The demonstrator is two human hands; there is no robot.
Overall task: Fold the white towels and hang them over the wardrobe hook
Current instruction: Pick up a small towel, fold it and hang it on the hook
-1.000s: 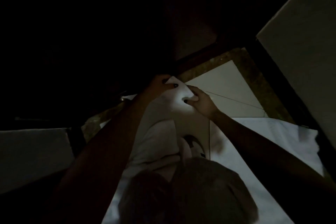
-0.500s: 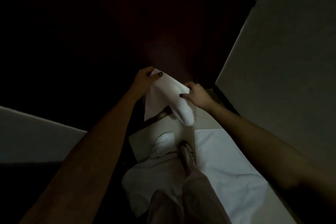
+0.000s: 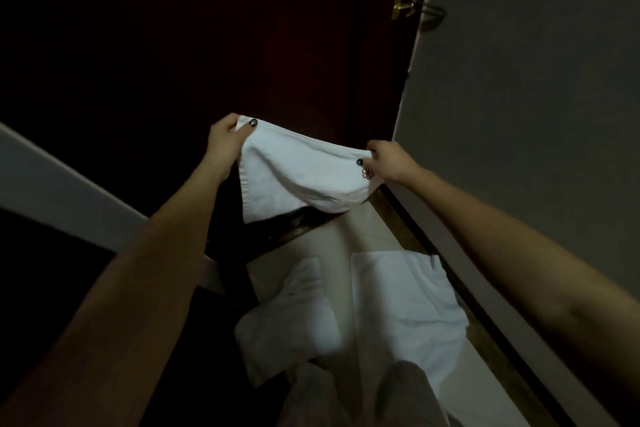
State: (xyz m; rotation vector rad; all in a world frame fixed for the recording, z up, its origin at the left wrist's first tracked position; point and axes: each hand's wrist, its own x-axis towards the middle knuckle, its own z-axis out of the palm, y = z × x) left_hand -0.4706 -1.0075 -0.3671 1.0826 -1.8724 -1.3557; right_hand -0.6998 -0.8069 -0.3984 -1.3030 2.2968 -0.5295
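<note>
A small white towel (image 3: 298,177) with a red embroidered mark near one corner hangs stretched in the air in front of me. My left hand (image 3: 223,142) pinches its upper left corner and my right hand (image 3: 388,161) pinches its upper right corner. The cloth sags between them, folded over. On the floor below lie two more white towels, a crumpled one (image 3: 294,319) and a flatter one (image 3: 401,308). No wardrobe hook can be made out in the dim light.
A dark red-brown wooden door (image 3: 214,45) fills the space ahead, with a brass latch (image 3: 403,5) at the upper right. A pale wall (image 3: 536,114) stands at the right. My trouser legs (image 3: 363,395) show at the bottom.
Both hands lifted the towel off the floor and moved apart, spreading it out at waist height. My view tilted upward toward the door.
</note>
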